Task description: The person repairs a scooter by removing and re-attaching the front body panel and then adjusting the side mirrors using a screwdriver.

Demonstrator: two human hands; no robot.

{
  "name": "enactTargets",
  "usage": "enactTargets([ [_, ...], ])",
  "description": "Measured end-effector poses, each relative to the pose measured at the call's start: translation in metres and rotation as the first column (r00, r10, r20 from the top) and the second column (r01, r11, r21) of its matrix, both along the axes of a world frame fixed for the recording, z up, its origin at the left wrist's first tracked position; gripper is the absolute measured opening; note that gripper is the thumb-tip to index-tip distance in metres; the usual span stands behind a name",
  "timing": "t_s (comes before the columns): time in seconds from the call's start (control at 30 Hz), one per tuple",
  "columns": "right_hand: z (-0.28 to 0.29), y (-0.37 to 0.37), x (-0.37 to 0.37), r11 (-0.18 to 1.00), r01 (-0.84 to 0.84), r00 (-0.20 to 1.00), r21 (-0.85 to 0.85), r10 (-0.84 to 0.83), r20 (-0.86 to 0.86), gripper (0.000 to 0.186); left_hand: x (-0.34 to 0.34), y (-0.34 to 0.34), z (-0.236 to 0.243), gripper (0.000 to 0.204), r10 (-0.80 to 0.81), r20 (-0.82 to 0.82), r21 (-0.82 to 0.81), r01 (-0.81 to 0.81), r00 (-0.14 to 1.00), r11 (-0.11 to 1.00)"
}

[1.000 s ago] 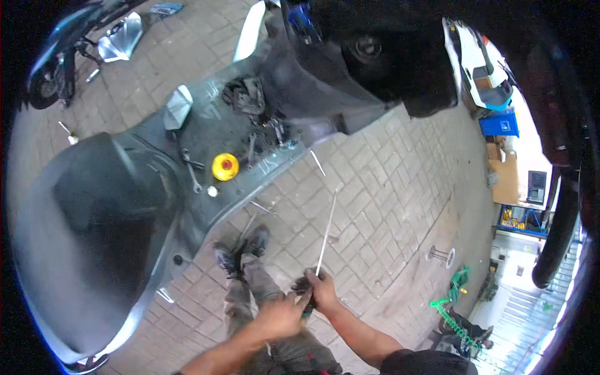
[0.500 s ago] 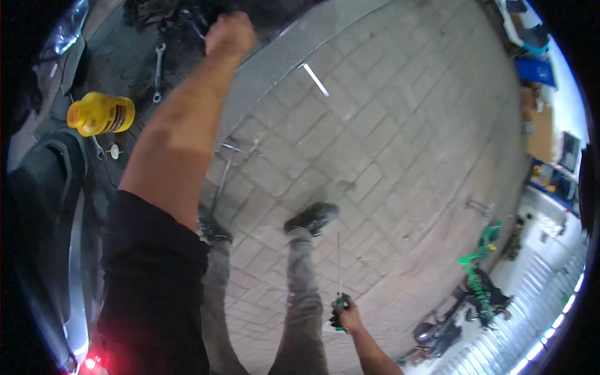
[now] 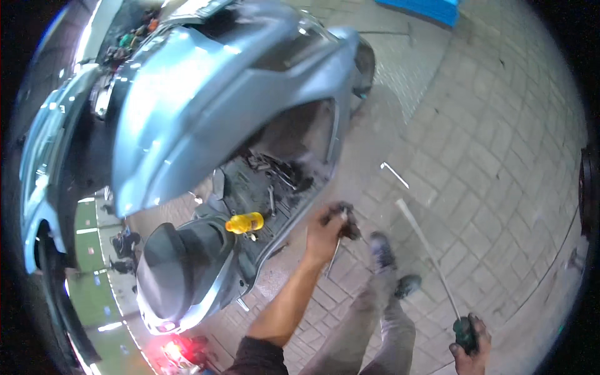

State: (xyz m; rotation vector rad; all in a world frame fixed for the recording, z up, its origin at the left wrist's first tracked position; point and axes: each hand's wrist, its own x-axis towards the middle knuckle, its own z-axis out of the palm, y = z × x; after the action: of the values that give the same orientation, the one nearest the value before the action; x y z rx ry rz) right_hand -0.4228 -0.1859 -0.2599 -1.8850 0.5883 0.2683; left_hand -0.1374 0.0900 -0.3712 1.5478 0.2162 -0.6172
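Paved floor [image 3: 500, 156], scooter [image 3: 187, 119] at L: R hand [image 3: 473, 350] fingers wrapped round green-handled screwdriver [image 3: 464, 335], shaft over pavers; L hand [image 3: 326, 234] nr footboard [image 3: 236, 187] w/ yellow bottle [image 3: 246, 222], fingers curled, can't tell if gripping.

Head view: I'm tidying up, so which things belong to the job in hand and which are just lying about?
Job in hand:
screwdriver, held in the right hand
scooter, probably

Apparently lying about:
yellow bottle and wrench, on the footboard
metal bar, on the paving

Whether the left hand holds anything is unclear.
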Motion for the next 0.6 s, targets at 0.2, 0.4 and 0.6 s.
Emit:
enactTargets([
  [0.2, 0.077, -0.070, 0.157, 0.902, -0.414, 0.831, -0.123, 0.429, 0.353, 0.049, 0.056, -0.064, 0.187, 0.025, 0.490, -0.030, -0.709, -0.364, 0.871, 0.604],
  [0.4, 0.068, -0.140, 0.294, 0.787, -0.612, 0.732, 0.080, 0.526, 0.434, 0.045, 0.138, -0.074, 0.215, 0.015, 0.564, 0.103, -0.759, -0.302, 0.819, 0.577],
  [0.6, 0.077, -0.140, 0.428, 0.611, -0.786, 0.580, 0.093, 0.677, 0.454, 0.047, 0.186, -0.060, 0.250, 0.017, 0.645, 0.031, -0.810, -0.359, 0.763, 0.464],
])
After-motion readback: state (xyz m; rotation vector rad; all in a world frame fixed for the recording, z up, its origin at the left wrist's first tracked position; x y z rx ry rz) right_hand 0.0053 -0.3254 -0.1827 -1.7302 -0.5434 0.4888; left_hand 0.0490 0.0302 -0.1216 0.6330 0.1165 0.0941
